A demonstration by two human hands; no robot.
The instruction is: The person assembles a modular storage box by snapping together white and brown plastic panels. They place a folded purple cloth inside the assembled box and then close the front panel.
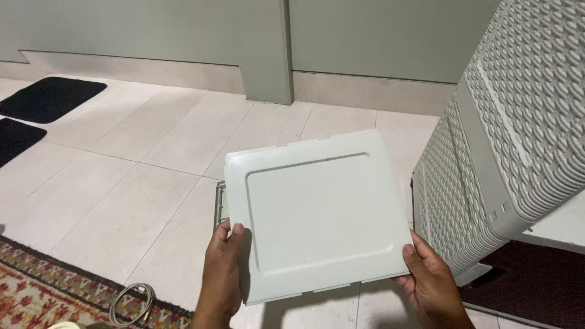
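Both hands, left hand (220,274) and right hand (429,283), have fingers clamped on a white panel (317,213), held level above the floor (122,195), a white cooler (499,152) just beyond the right fingers.

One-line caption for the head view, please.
Left hand and right hand hold a white rectangular panel by its near corners above a tiled floor, beside a white lattice-patterned appliance.

Pale tiled floor (152,158) — grey-green wall (183,27), patterned rug (36,286)
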